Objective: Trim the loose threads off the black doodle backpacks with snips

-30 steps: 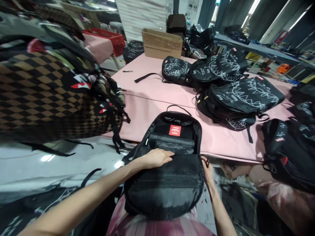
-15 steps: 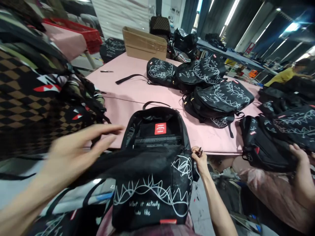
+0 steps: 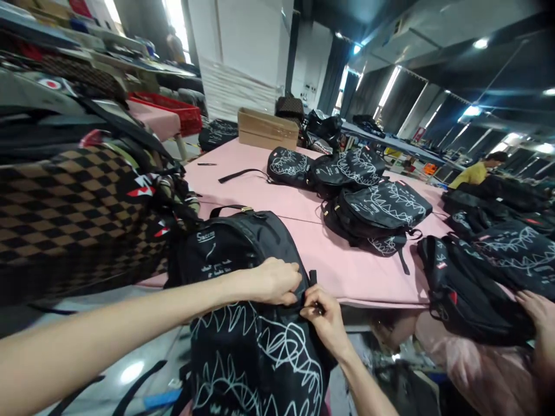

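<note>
A black backpack [image 3: 217, 346] with white scribbled line drawings and lettering leans upright at the near table edge, its top flap raised. My left hand [image 3: 275, 281] reaches across its front, fingers curled closed at the bag's right side seam; the exact part they grip is hidden. Just below and to the right, my right hand [image 3: 324, 316] pinches the same side edge. A small dark object shows among the right fingers, too little visible to name. The bag's inside is covered now.
More black scribbled backpacks [image 3: 381, 202] lie on the pink table [image 3: 243, 190]. Brown checkered bags [image 3: 65, 214] crowd the left. A cardboard box [image 3: 266, 130] stands behind. At right, another person's hand [image 3: 537, 312] touches a black backpack [image 3: 472, 294]; a person in yellow [image 3: 470, 173] is farther back.
The backpack's front panel has swung up over its opening, hiding the red label inside. My left hand has come from the left onto its right side, near my right hand. The view has tilted up.
</note>
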`<state>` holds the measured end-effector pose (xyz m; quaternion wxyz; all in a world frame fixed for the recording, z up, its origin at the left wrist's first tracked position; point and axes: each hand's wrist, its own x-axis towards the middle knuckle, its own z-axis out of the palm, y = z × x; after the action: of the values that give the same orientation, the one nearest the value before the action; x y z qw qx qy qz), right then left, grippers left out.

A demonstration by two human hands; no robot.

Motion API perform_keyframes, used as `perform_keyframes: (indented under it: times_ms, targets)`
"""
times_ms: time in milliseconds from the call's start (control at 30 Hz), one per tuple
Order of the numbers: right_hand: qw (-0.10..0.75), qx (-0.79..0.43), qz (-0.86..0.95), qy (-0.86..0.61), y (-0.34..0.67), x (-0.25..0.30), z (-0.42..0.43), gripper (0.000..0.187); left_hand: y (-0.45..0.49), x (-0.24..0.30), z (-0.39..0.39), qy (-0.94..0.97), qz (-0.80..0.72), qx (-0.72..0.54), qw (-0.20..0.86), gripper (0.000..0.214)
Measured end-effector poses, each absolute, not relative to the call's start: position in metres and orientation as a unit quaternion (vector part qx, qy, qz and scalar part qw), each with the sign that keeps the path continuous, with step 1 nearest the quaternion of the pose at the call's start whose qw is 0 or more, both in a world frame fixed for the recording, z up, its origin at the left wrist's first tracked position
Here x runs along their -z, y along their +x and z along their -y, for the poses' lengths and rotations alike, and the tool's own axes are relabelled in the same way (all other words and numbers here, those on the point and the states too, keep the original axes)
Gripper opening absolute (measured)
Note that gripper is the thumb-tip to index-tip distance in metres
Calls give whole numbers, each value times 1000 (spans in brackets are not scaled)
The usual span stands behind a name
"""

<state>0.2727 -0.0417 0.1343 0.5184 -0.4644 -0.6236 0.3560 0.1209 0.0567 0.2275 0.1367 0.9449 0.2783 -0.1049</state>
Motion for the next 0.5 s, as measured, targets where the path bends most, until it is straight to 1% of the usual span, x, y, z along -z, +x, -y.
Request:
perform_keyframes:
  times_ms: [100,167,233,300,333,400,467,500]
  targets:
    - [529,-356,611,-468,276,-126,43,10,127,-236,-50,943,-256,161,140,17]
    - [534,-363,603,-469,278,-120,45,10,136,-234,-45,947,-242,176,115,19]
    - [537,-371,597,-467,281,-114,47,10,143,-226,-38,955,-217,183,90,19]
    - [543,-370,589,-471,288,-108,49,11,148,-219,-36,963,-205,160,73,18]
    - [546,-367,584,-475,292,-105,49,12,148,-216,-39,968,-212,122,62,17]
    - [552,-361,574,-485,301,-101,51,14,139,-218,-59,959,-279,-9,44,16]
    - [558,-359,568,-487,311,-98,54,17,120,-223,-92,894,-413,-164,56,19]
    - [560,-360,565,-488,316,-97,56,18,107,-224,-111,818,-519,-228,93,21]
